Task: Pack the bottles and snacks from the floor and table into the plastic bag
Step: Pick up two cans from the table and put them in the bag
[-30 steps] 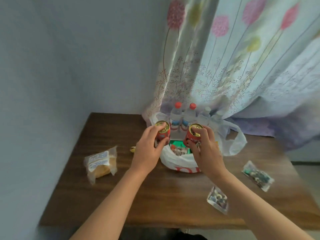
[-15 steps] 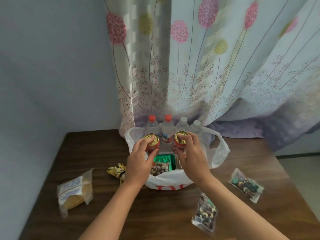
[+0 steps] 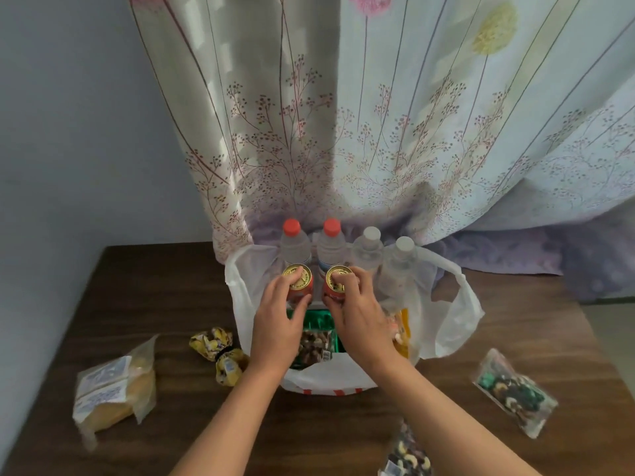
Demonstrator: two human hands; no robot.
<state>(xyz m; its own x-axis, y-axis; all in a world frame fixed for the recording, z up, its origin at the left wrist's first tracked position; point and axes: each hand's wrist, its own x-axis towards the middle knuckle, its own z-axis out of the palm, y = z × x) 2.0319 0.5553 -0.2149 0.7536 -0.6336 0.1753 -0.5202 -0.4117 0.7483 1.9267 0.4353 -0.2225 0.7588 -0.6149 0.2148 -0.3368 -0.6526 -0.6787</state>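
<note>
Upright, red gold-topped cans [image 3: 299, 282]

We've only got one view here, a wide-angle head cam looking forward and down from pretty close over the desk [image 3: 144, 297]. It faces the curtain [image 3: 395, 132] and wall [image 3: 68, 115] behind, with both forearms reaching in from the bottom edge.
</note>
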